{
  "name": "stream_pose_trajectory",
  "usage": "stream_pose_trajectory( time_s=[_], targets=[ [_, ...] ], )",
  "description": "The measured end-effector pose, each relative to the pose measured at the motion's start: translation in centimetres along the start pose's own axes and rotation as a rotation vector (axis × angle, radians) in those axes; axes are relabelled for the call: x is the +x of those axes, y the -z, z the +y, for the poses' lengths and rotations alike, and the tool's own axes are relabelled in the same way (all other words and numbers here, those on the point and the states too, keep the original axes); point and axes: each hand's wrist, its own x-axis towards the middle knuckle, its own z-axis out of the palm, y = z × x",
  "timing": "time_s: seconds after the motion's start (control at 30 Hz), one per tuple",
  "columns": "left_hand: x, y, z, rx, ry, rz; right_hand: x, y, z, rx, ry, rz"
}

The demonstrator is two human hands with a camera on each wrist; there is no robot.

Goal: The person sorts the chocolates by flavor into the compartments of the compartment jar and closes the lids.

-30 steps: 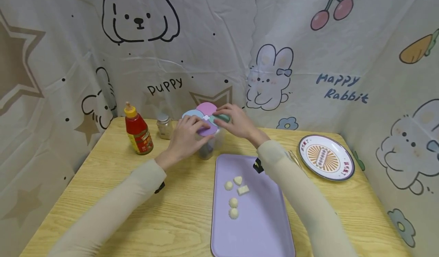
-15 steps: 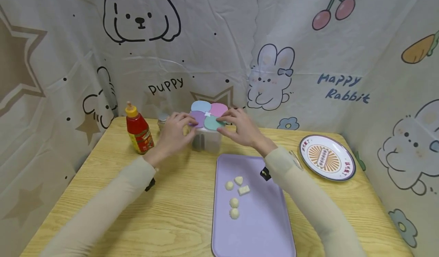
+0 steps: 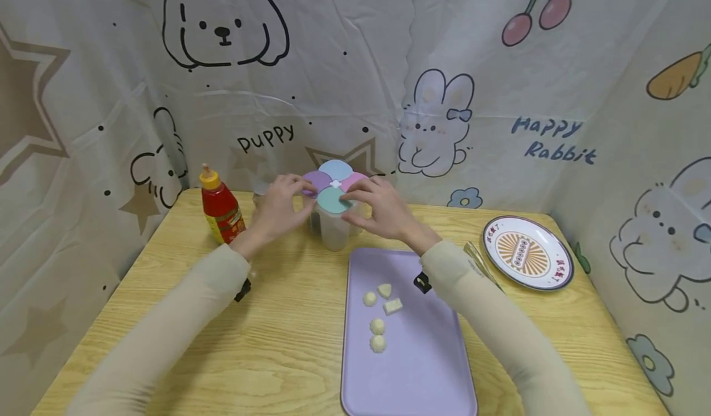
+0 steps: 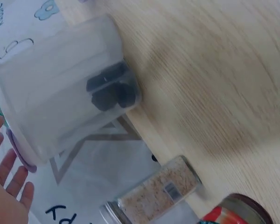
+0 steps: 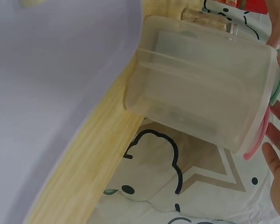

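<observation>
A clear plastic canister [image 3: 335, 234] stands at the back of the table, with several sections and petal-shaped lids on top. In the head view the green lid [image 3: 333, 200] faces front, the purple lid [image 3: 316, 182] left, the blue lid [image 3: 336, 170] back and the pink lid right, partly covered. Dark pieces [image 4: 113, 88] lie in the bottom of one section. My left hand [image 3: 280, 206] is at the canister's left, fingers spread beside the lids. On the other side, my right hand [image 3: 383, 206] has its fingertips at the edges of the green and pink lids [image 5: 260, 135].
A lilac tray [image 3: 411, 366] lies in front, bearing several small pale pieces [image 3: 378, 326]. Left of the canister stand a red sauce bottle [image 3: 223, 212] and a small jar [image 4: 156, 191]. A patterned plate [image 3: 528, 252] and a gold-coloured utensil [image 3: 480, 262] are at right.
The canister has turned clockwise as seen from above: green has come from the right to the front, blue from the left to the back. My left hand has shifted left off the lids' front.
</observation>
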Motion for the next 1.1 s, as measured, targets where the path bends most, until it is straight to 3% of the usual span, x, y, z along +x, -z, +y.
stream_pose_trajectory(
  time_s=[0.17,0.4,0.8,1.1],
  targets=[
    [-0.3,-0.7,0.4,-0.056,-0.06,-0.001,1.0,0.0,0.0,0.044,0.027,-0.029],
    [-0.5,-0.8,0.5,-0.046,-0.024,-0.021,1.6,-0.2,0.3,0.056,0.035,-0.018],
    [-0.4,-0.5,0.4,-0.018,-0.017,-0.036,1.7,-0.1,0.3,0.02,0.046,-0.025],
    [-0.1,-0.3,0.4,-0.037,0.004,-0.043,2.0,0.5,0.3,0.103,-0.009,-0.028]
  ],
)
